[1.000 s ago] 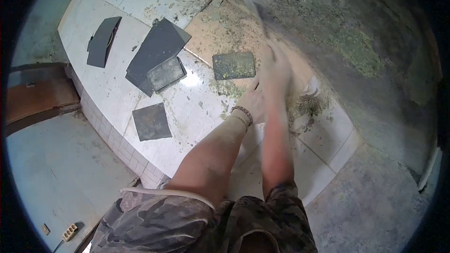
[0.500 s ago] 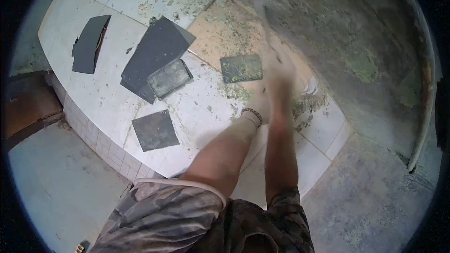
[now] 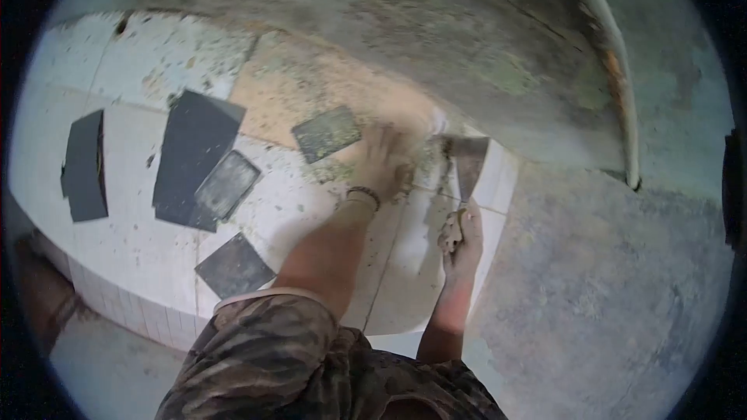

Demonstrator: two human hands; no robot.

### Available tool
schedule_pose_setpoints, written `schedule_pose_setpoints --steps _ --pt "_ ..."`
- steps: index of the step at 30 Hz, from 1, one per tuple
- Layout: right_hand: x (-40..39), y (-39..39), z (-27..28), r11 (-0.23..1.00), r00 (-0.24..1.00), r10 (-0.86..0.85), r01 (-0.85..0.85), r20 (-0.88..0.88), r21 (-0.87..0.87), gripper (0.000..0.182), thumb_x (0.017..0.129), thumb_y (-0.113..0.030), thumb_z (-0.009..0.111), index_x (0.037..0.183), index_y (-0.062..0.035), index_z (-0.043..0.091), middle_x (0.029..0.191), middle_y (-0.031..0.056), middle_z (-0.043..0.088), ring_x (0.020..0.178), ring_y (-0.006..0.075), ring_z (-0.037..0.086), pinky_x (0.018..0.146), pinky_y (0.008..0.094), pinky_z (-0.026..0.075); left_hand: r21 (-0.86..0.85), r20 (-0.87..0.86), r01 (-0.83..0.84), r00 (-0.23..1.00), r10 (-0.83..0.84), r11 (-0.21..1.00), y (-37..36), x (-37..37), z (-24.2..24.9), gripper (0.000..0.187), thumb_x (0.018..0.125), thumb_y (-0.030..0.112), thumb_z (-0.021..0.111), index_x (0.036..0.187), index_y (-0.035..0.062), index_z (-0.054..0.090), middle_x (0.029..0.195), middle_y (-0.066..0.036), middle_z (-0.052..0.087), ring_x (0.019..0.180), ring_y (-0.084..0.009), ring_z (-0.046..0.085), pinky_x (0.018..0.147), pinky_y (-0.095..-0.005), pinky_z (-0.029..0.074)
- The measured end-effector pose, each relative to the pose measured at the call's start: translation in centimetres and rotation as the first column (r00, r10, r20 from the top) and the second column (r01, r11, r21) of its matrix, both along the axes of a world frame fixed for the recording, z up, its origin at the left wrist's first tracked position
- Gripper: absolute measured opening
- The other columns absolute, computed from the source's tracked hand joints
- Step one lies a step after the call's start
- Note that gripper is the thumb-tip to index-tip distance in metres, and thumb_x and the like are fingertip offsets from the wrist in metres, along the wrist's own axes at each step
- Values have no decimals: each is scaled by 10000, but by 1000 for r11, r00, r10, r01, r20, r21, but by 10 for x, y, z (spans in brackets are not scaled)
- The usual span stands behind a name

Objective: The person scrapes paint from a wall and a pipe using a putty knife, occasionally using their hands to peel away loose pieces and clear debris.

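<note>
My right hand [image 3: 465, 237] is closed round the handle of a putty knife [image 3: 470, 163]. Its wide metal blade points away from me, over the white tiles near the right corner. Farther left, my left hand [image 3: 381, 162], a dark bracelet at the wrist, reaches down to the tiled surface with fingers stretched out, slightly blurred. Beside its fingertips lies a dark rectangular piece [image 3: 327, 134] speckled with green flakes. Loose crumbs [image 3: 426, 157] and flakes are scattered between the two hands.
Large dark grey sheets [image 3: 198, 152] lie left, with a smaller grey block [image 3: 228, 184] on them. Another dark square [image 3: 235, 266] sits nearer me, and a curved dark piece [image 3: 85, 167] far left. A stained wall [image 3: 436, 31] rises behind; rough concrete floor [image 3: 591, 288] extends right.
The view has swung right. My right hand has come back toward me and right with the putty knife, away from my left hand. The dark pieces lie as before.
</note>
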State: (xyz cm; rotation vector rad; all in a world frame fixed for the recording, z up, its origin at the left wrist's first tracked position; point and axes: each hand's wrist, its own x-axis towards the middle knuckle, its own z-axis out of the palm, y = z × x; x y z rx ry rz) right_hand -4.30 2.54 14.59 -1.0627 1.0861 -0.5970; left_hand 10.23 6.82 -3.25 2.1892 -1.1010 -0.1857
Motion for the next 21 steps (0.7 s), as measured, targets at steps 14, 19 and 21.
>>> schedule_pose_setpoints --steps 14,19,21 --pt "-32 -117 -18 937 952 304 -303 -24 -174 408 1022 -268 519 1370 -56 534 788 -31 526 567 36 411 463 201 307 122 176 -72 983 50 990 -1 0 28 682 934 441 512 1477 49 386 1560 -216 304 1474 -361 225 1207 -556 92" --pt "-22 -165 13 923 949 292 -312 -117 -225 366 988 -283 591 1263 -43 627 686 -41 502 507 32 380 424 196 264 175 234 -90 971 48 980 -4 -2 34 692 929 458 517 1476 52 393 1560 -210 310 1473 -362 229 1212 -545 83" --pt "-9 -181 14 912 942 301 -330 -150 -245 347 979 -284 612 1219 -37 656 680 -35 512 505 31 391 421 195 273 190 235 -100 971 54 977 -5 -3 35 692 933 463 512 1480 58 390 1564 -204 307 1476 -358 225 1215 -537 83"
